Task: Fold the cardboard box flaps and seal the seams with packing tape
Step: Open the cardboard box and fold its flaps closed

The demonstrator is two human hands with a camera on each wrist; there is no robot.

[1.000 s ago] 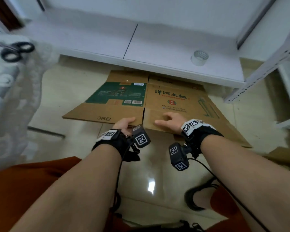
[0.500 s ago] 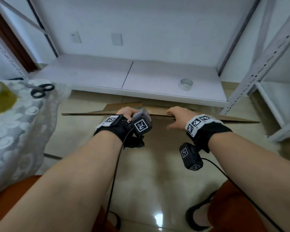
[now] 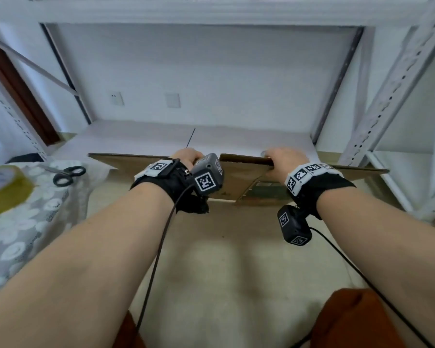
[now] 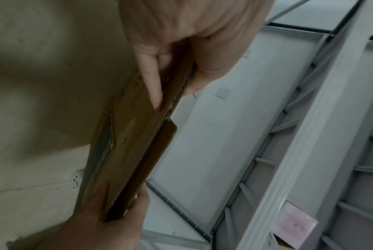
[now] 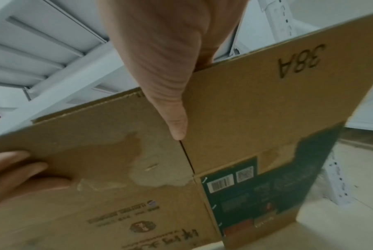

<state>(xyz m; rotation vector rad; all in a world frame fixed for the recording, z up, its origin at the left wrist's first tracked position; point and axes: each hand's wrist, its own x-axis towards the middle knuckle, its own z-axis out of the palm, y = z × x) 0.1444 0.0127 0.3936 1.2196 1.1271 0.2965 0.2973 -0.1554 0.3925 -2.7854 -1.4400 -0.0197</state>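
Note:
A flattened brown cardboard box with green print is held up off the floor, nearly edge-on in the head view. My left hand grips its top edge left of the middle. In the left wrist view the thumb lies on one face of the box, with the other fingers behind it. My right hand grips the top edge further right. In the right wrist view its thumb presses the printed face, marked 38A. A yellowish packing tape roll lies on the lace-covered table at the left.
Black-handled scissors lie on the lace-covered table beside the tape. A white low shelf board runs behind the box. Metal rack uprights stand at the right. Beige floor tiles lie below my arms.
The flat box has come up off the floor, from lying flat to held nearly edge-on. Both hands have risen with it, still gripping its near edge.

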